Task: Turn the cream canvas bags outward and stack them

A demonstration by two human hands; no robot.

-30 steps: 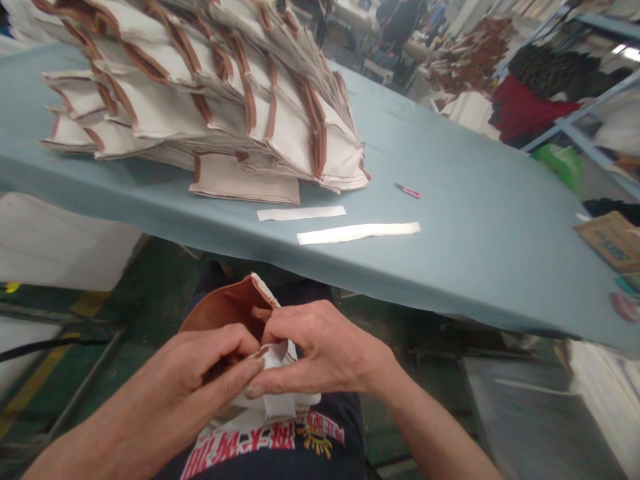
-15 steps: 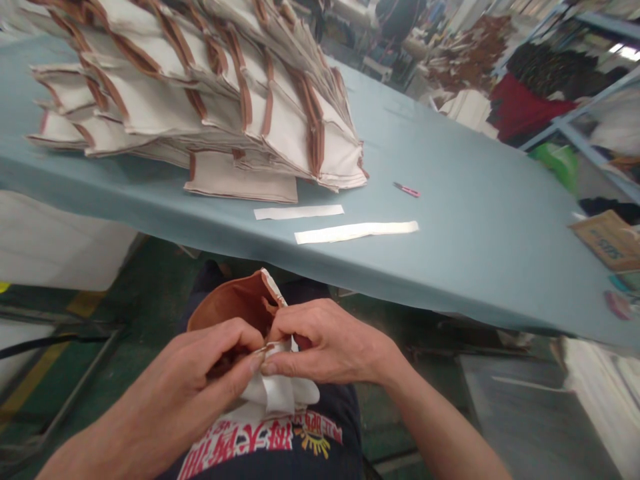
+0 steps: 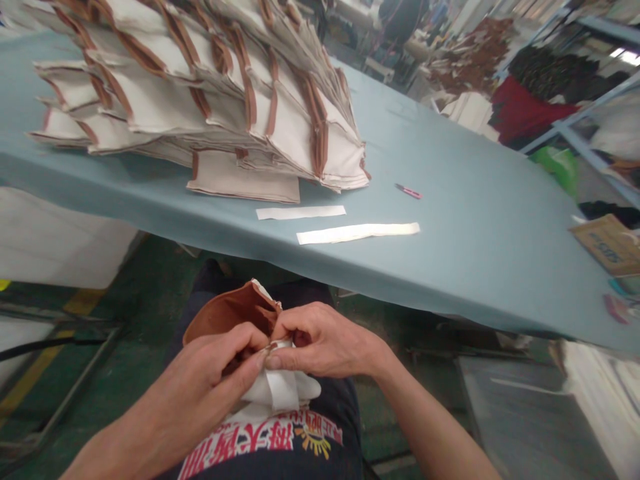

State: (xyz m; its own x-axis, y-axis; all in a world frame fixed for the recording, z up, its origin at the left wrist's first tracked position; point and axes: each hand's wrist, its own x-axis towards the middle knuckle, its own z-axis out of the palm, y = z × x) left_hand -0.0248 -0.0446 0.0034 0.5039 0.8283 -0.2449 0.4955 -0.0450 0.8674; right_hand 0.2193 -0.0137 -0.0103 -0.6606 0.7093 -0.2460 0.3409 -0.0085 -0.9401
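In my lap lies a sewn fabric piece [image 3: 220, 313], brown on one face and white on the other. My left hand [image 3: 223, 367] pinches its seam edge between thumb and forefinger. Right beside it, my right hand [image 3: 320, 343] pinches the same edge, the fingertips of both hands nearly touching. A white strip [image 3: 283, 389] hangs down below the fingertips; how it joins the piece is hidden by my fingers. On the table in front lie two loose strips, a white one [image 3: 300, 213] and a cream one [image 3: 360, 233].
A tall stack of white fabric pieces with brown edging [image 3: 225, 100] stands on the blue-covered table [image 3: 475, 227]. Small pink-handled thread snips [image 3: 409, 191] lie right of it. A cardboard box [image 3: 607, 243] sits at the far right, near shelves with cloth piles.
The brown fabric's upper edge has dropped a little. Both hands have shifted slightly right and down, still pinching the seam close together.
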